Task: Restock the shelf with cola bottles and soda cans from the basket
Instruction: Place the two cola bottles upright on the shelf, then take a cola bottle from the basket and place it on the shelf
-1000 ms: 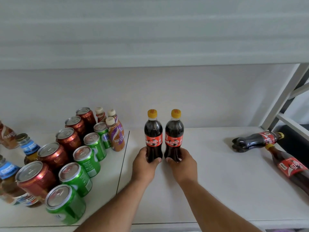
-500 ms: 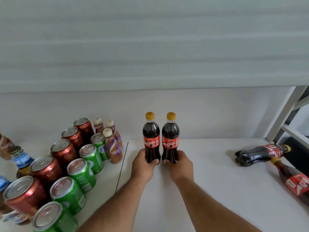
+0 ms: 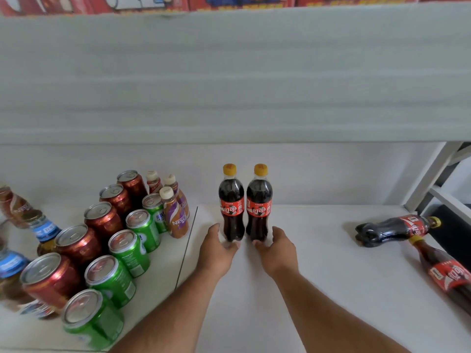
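Note:
Two upright cola bottles with yellow caps and red labels, the left one (image 3: 231,207) and the right one (image 3: 259,208), stand side by side on the white shelf (image 3: 318,276), near its back wall. My left hand (image 3: 216,250) and my right hand (image 3: 279,249) sit just in front of their bases. The fingers are loosened and apart, with only the fingertips at the bottles' feet. Two more cola bottles lie on their sides at the right: one (image 3: 392,229) near the shelf post, the other (image 3: 448,273) at the right edge. No basket is in view.
At the left stand rows of red cans (image 3: 102,220) and green cans (image 3: 127,250), with small coffee bottles (image 3: 175,215) behind them and blue-labelled bottles (image 3: 46,233) at the far left. A shelf board (image 3: 229,85) hangs overhead. A white post (image 3: 428,179) bounds the right side.
Both hands gripped the lower parts of the two upright bottles before. Now they have slid back and loosened, and the bottles stand on their own. The camera has tilted up a little.

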Tool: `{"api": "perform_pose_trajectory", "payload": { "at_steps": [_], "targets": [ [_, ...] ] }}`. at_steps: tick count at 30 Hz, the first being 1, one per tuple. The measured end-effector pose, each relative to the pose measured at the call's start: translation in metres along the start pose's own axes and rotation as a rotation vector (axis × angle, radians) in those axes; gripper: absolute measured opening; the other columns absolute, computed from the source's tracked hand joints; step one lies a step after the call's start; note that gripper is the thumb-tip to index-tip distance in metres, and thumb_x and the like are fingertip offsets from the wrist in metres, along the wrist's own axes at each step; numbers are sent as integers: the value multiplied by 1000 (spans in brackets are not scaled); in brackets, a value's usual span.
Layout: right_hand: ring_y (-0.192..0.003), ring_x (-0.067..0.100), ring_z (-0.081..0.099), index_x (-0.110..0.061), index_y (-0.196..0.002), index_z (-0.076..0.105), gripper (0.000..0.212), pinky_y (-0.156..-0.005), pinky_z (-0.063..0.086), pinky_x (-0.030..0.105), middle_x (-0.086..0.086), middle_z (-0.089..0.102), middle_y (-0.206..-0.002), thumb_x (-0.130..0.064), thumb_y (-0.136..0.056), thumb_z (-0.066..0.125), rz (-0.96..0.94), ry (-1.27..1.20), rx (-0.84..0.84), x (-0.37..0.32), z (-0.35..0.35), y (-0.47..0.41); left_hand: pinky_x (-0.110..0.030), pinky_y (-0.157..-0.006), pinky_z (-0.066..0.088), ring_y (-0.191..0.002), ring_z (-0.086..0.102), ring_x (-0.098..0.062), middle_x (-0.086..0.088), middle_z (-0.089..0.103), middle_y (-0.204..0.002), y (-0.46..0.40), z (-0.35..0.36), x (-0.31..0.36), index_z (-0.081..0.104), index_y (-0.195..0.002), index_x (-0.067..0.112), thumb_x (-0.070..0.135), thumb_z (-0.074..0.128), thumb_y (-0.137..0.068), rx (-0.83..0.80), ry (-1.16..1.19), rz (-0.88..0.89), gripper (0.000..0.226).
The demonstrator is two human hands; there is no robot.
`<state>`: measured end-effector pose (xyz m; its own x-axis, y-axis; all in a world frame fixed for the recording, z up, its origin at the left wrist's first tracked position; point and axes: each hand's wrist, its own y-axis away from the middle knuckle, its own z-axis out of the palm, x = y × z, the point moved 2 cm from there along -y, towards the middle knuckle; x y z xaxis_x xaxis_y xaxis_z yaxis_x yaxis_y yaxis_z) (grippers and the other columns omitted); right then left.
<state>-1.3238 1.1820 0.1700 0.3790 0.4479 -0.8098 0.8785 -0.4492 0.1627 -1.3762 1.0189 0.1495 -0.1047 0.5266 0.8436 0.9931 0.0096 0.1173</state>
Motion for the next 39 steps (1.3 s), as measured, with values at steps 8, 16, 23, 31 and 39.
{"api": "perform_pose_trajectory", "payload": {
  "at_steps": [8,16,23,31,39],
  "targets": [
    [-151,26,36,-21,-158,41,72,-122,35,41,2,48,-159,-58,-99,57,-122,449,-154,-11,-28,63,-42,-127,28,-161,19,-24,-4,18,-175,61,-58,-2,31,-164,23,54,63,-98,-142,-479,43,79],
    [-163,26,-1,-25,-167,19,82,-132,12,44,1,9,-176,-68,-101,42,-389,768,-357,-37,-29,112,-41,-128,23,-163,9,-20,0,8,-177,127,-102,7,23,-166,26,57,56,-100,-181,-631,96,80],
    [-163,27,-8,-27,-168,17,82,-130,6,44,2,1,-177,-69,-101,38,-672,856,-453,-46,-26,158,-45,-127,25,-162,11,-24,-2,9,-177,217,-125,2,23,-166,26,55,52,-103,-40,-670,-20,76],
    [-163,21,2,-22,-168,16,81,-129,9,37,2,6,-177,-64,-103,41,-981,796,-722,-35,-18,251,-42,-122,33,-156,31,-26,-5,28,-171,350,-134,-32,29,-164,26,55,56,-100,100,-673,-304,75],
    [-160,26,17,-19,-165,26,80,-127,24,41,6,17,-175,-59,-101,52,-1205,718,-960,-35,21,362,-44,-126,29,-159,23,-26,-5,19,-175,487,-172,-75,25,-166,25,59,53,-100,260,-622,-616,80]
  ]
}}
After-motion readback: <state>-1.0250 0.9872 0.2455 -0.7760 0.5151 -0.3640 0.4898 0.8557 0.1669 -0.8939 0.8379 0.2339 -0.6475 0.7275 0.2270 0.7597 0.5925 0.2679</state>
